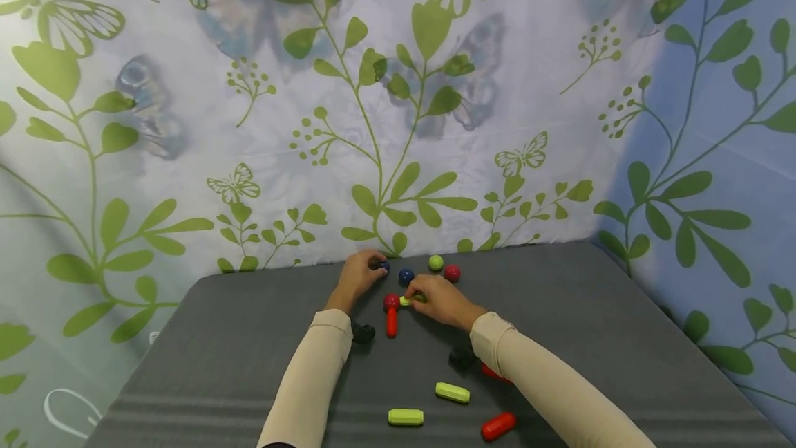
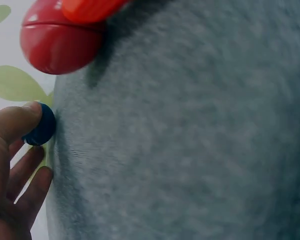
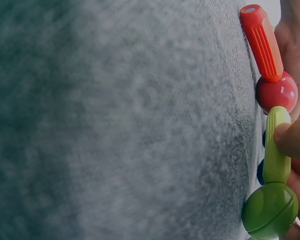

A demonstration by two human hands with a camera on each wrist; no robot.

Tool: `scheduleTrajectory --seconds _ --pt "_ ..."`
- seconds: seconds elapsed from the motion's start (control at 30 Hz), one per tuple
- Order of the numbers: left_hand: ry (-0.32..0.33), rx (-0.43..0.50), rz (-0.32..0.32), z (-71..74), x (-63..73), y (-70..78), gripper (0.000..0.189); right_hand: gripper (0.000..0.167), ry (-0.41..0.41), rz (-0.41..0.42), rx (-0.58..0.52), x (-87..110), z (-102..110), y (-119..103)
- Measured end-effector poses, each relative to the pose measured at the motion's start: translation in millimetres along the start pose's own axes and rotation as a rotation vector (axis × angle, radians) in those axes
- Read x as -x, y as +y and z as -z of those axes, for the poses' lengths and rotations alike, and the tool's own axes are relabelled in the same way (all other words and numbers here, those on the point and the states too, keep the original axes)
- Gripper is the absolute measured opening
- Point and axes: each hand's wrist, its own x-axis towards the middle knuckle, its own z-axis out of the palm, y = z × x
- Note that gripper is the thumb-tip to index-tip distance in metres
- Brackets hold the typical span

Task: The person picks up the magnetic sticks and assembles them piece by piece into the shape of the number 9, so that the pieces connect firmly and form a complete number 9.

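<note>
At the back of the grey table, my left hand (image 1: 359, 274) pinches a dark blue ball (image 2: 42, 127) between thumb and fingers. To its right, my right hand (image 1: 441, 299) holds a yellow-green ribbed rod (image 3: 277, 150) by thumb and fingers. One end of that rod meets a red ball (image 3: 279, 92); a green ball (image 3: 271, 212) with a seam sits at the other end. From the red ball a red rod (image 1: 391, 322) points toward the front of the table, so these pieces form a bent chain. My right fingers partly hide the green ball in the head view.
Behind my right hand lie another blue ball (image 1: 406, 275), a light green ball (image 1: 436, 263) and a second red ball (image 1: 452, 273). Nearer the front are two yellow-green rods (image 1: 452, 393) and a red rod (image 1: 499, 427). Another red rod (image 1: 493, 372) is partly under my right forearm. A patterned curtain (image 1: 547, 178) hangs behind.
</note>
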Motion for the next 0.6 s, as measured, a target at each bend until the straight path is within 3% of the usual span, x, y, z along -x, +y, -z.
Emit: scheduleTrajectory --seconds 0.17,0.6 --pt "-0.006 0.035 0.055 -0.6 4.6 -1.4 0.027 0.011 0.005 0.005 0.011 -1.4 -0.9 0.6" --pt "0.082 0.212 0.05 9.0 24.2 -3.7 0.028 0.012 -0.002 0.018 0.01 -2.3 2.9 -3.6"
